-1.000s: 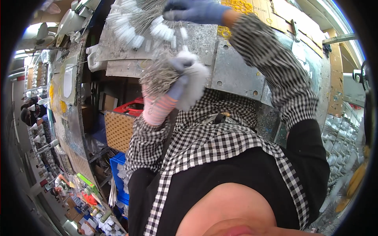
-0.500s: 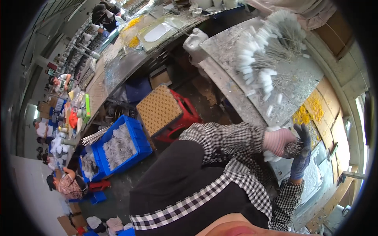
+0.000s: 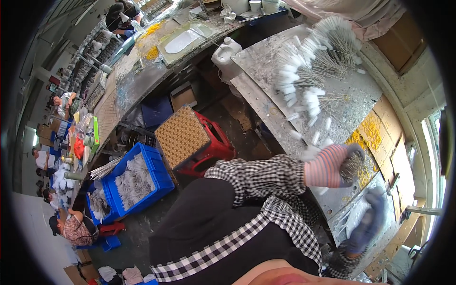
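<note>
My left hand [image 3: 327, 166], in a striped glove, is closed round a bundle of wire-stemmed brushes [image 3: 352, 168]. Their packed grey wire ends stick out past the fingers, and white heads show blurred on the glove's other side. My right hand [image 3: 369, 222], in a blue-grey glove, is apart from the bundle, below and to the right. It is smeared by motion, but its fingers look stretched out and nothing shows in it. Farther off on the grey worktable [image 3: 266, 80] lies a fanned heap of similar white brushes [image 3: 304, 71] with thin wire stems.
Yellow rings [image 3: 370, 130] lie on cardboard at the worktable's right side. A white jug [image 3: 227, 54] stands by its far-left corner. Left of me are a red stool [image 3: 216, 142] with a patterned top and blue crates [image 3: 164, 178] of grey brush-like pieces. Several people sit or stand farther left.
My right hand has drawn away from the wire ends, downward. My left hand has turned and lifted slightly, still holding the bundle. The whole view has shifted a little.
</note>
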Motion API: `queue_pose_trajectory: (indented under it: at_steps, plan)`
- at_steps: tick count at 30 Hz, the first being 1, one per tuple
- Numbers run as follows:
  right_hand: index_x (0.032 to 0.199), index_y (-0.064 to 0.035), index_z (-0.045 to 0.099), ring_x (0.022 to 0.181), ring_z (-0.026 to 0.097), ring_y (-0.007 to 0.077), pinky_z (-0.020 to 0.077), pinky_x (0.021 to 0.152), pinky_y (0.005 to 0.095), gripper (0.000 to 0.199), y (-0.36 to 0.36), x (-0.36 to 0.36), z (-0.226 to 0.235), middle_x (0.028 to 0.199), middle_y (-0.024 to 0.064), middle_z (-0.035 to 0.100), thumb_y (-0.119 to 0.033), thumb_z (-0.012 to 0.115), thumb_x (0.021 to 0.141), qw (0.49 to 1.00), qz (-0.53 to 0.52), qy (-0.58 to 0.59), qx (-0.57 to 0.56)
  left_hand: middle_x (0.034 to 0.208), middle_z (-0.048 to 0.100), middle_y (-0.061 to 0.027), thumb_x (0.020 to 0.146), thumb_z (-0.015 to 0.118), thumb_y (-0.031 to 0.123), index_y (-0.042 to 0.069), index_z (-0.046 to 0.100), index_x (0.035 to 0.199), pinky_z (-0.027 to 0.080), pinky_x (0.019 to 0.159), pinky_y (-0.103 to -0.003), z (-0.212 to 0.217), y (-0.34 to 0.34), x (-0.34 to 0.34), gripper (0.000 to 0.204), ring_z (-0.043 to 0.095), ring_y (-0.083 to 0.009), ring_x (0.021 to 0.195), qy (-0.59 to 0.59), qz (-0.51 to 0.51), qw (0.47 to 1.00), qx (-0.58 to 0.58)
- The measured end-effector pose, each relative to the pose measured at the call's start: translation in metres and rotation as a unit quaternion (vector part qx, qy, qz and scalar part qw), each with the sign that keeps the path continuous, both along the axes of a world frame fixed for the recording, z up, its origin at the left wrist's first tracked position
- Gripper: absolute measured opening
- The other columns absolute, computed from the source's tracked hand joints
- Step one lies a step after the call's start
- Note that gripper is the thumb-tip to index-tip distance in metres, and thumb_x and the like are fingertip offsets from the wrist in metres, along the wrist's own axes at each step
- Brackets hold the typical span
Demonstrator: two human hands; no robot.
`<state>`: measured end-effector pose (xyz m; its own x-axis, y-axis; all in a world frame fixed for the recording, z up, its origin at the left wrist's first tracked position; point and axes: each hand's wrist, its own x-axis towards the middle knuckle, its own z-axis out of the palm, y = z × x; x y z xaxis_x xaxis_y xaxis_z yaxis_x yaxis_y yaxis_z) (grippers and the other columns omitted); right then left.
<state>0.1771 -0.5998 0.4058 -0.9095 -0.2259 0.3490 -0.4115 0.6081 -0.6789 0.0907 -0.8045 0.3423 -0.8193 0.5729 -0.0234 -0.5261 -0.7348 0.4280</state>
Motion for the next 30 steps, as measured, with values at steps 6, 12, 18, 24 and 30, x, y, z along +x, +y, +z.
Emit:
queue_pose_trajectory:
  at_steps: [6, 12, 18, 24, 30]
  plan:
    - [0.13, 0.0009, 0.056, 0.132, 0.046, 0.0414, 0.0335, 0.111, 0.0518, 0.048, -0.042, -0.052, 0.045, 0.134, 0.0233, 0.055, -0.029, 0.055, 0.093, 0.958, 0.101, 0.174, 0.206, 0.108, 0.064, -0.0056, 0.082, 0.066, 0.001, 0.008, 0.057, 0.126, 0.051, 0.087, -0.032, -0.027, 0.056, 0.003, 0.046, 0.063, -0.0125, 0.1, 0.492, 0.061, 0.729, -0.471]
    - [0.132, -0.0065, 0.06, 0.131, 0.048, 0.039, 0.032, 0.112, 0.0485, 0.058, -0.071, -0.076, 0.041, 0.134, 0.0184, 0.058, -0.048, 0.054, 0.092, 0.904, 0.258, 0.13, 0.316, 0.133, 0.057, -0.0135, 0.097, 0.057, 0.024, 0.007, 0.05, 0.135, 0.044, 0.105, -0.037, -0.148, 0.124, -0.028, 0.042, 0.055, -0.021, 0.123, 0.567, 0.119, 0.577, -0.576]
    - [0.133, -0.0104, 0.06, 0.133, 0.047, 0.0362, 0.0307, 0.113, 0.0497, 0.067, -0.048, -0.098, 0.004, 0.135, 0.0161, 0.058, -0.057, 0.059, 0.085, 0.91, 0.179, -0.208, 0.31, 0.129, 0.059, -0.0128, 0.095, 0.061, 0.021, 0.007, 0.053, 0.133, 0.046, 0.101, -0.036, -0.114, 0.117, -0.016, 0.041, 0.056, -0.0203, 0.123, 0.509, 0.137, 0.736, -0.425]
    - [0.132, -0.0078, 0.06, 0.12, 0.058, 0.034, 0.0447, 0.102, 0.0425, 0.068, -0.056, -0.076, 0.052, 0.127, 0.0159, 0.063, -0.056, 0.064, 0.085, 0.905, 0.188, 0.181, 0.337, 0.126, 0.061, -0.0121, 0.093, 0.065, 0.017, 0.007, 0.055, 0.13, 0.049, 0.097, -0.035, -0.089, 0.092, 0.014, 0.04, 0.057, -0.0196, 0.123, 0.378, 0.043, 0.898, -0.22]
    - [0.139, -0.007, 0.055, 0.124, 0.058, 0.0272, 0.0447, 0.106, 0.0414, 0.076, -0.012, -0.086, 0.005, 0.13, 0.0145, 0.063, -0.022, 0.084, 0.071, 0.982, 0.186, 0.035, -0.014, 0.122, 0.063, -0.0115, 0.091, 0.068, 0.014, 0.007, 0.057, 0.128, 0.051, 0.093, -0.035, -0.056, 0.082, -0.002, 0.039, 0.058, -0.0189, 0.122, 0.191, -0.017, 0.979, -0.067]
